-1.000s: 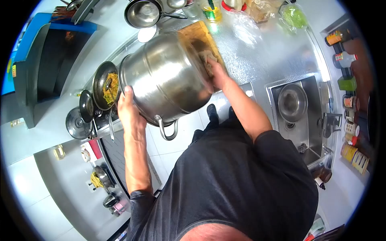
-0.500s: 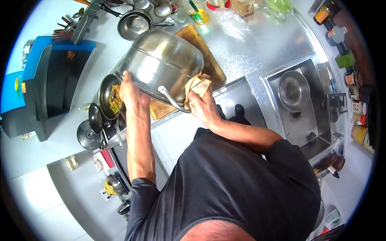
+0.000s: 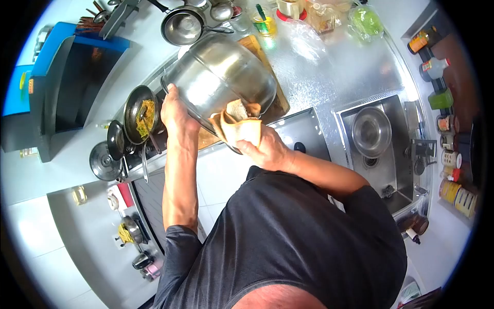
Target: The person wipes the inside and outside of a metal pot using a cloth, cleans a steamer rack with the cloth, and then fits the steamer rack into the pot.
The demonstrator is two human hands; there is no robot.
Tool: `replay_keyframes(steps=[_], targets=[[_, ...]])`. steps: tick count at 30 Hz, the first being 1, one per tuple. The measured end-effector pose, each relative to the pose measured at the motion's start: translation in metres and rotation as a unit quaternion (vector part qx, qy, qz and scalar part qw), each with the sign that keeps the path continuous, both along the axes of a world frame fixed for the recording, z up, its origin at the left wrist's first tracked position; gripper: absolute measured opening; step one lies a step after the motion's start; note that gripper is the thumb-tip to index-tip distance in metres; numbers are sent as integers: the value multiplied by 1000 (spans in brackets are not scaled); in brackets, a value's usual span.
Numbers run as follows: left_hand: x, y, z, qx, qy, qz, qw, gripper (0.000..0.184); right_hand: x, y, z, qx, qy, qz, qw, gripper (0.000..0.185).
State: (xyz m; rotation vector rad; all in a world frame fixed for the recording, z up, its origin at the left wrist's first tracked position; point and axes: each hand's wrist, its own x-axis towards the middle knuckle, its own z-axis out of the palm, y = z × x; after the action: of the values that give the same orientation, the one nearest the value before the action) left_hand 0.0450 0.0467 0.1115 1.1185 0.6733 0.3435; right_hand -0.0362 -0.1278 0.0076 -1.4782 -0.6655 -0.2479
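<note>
A large stainless steel pot point(image 3: 224, 74) is tilted on its side above the counter, its outer wall facing up. My left hand point(image 3: 176, 114) grips its rim on the left, with the thumb on the outside. In my right hand point(image 3: 268, 149) is a bunched tan cloth point(image 3: 237, 126), pressed against the pot's wall near the rim. The pot's inside is hidden from view. Beneath and behind it, part of a wooden cutting board point(image 3: 279, 104) shows.
Left of the pot, a frying pan point(image 3: 133, 103) holds yellowish food, beside a smaller black pan point(image 3: 115, 140) and a lid point(image 3: 105, 160). On the right, a metal bowl point(image 3: 371, 132) sits in the sink point(image 3: 393, 165). Saucepans point(image 3: 182, 28) and a plastic bag point(image 3: 307, 44) are at the back.
My right hand and the cloth have moved leftward along the pot's rim, now covering where the white handle showed. In view, the pot has shifted slightly right.
</note>
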Motion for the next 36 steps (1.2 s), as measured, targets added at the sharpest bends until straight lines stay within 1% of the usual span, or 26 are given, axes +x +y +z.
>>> replay_keyframes(steps=[1, 2, 3, 4, 5, 6, 7, 8, 9, 10, 11, 12, 13, 17, 19, 20, 21, 23, 24, 25, 27, 29, 31, 32, 35, 36], targets=[[0, 2, -2, -3, 1, 5, 1000, 33, 0, -7, -7, -8, 66, 62, 996, 24], [1, 3, -4, -11, -7, -14, 1000, 34, 3, -18, -12, -53, 128, 107, 985, 27], [0, 3, -5, -20, -16, -33, 999, 36, 10, -16, -13, -13, 175, 156, 972, 29], [-1, -3, -2, -6, -15, -36, 999, 38, 11, -19, -12, 112, 283, 199, 931, 30], [-1, -4, -4, -11, -18, -32, 999, 38, 11, -24, -8, 234, 383, 235, 862, 30], [0, -4, -4, -4, -18, -49, 999, 39, 8, -34, 6, 222, 370, 149, 890, 30], [0, -4, -4, 5, -19, -66, 998, 40, 4, -34, 24, 244, 326, 125, 905, 31], [0, -9, -1, 5, 3, -64, 998, 40, 6, -34, 25, 142, 178, 86, 970, 32], [-1, -12, -2, 3, 0, -61, 998, 40, 8, -35, 26, 36, 23, 43, 998, 34], [0, -14, -3, 33, 20, -44, 998, 40, 12, -24, 36, -66, -79, -42, 994, 37], [1, -16, -5, 63, 41, -31, 997, 41, 17, -9, 47, -165, -177, -129, 962, 40], [-2, -15, -10, 21, 37, -47, 998, 40, 23, -1, 40, -144, -193, -119, 963, 42], [-5, -10, -12, 39, 49, -47, 997, 38, 30, 3, 49, -167, -222, -144, 950, 38], [-21, -11, -10, -6, 7, -103, 995, 35, 67, -5, 60, -172, -198, -246, 933, 34], [-27, -11, -7, 17, 0, -111, 994, 34, 106, -28, 54, -198, -100, -285, 932, 37], [-28, -8, -10, 17, -27, -97, 995, 35, 125, -47, 53, -239, 5, -276, 931, 35], [-27, -3, -9, 16, -28, -95, 995, 35, 141, -56, 39, -240, 3, -274, 931, 35], [-29, 8, -7, 56, 6, -102, 993, 37, 156, -61, 5, -165, 183, -148, 958, 31], [-29, 3, -3, 27, -5, -97, 995, 38, 131, -51, 11, -156, 89, -187, 966, 27], [-27, 4, -3, 28, -13, -96, 995, 38, 114, -40, 18, -35, -30, -235, 971, 28], [-34, 12, -5, 65, 33, -124, 990, 40, 83, -43, 15, -79, -125, -240, 960, 38], [-38, 12, -5, 70, 37, -127, 989, 40, 50, -48, 27, -166, -173, -201, 950, 45], [-42, 16, -17, 97, 12, -196, 976, 41, 31, -41, 31, -195, -256, -148, 935, 42], [-42, 19, -30, 112, -3, -196, 974, 38, 25, -37, 39, -245, -282, -121, 920, 39], [-44, 33, -67, 136, -15, -210, 968, 33, 24, -19, 34, -255, -314, -43, 914, 37], [-46, 45, -78, 144, -20, -247, 958, 39, 31, -15, 39, -259, -320, -51, 910, 35]])
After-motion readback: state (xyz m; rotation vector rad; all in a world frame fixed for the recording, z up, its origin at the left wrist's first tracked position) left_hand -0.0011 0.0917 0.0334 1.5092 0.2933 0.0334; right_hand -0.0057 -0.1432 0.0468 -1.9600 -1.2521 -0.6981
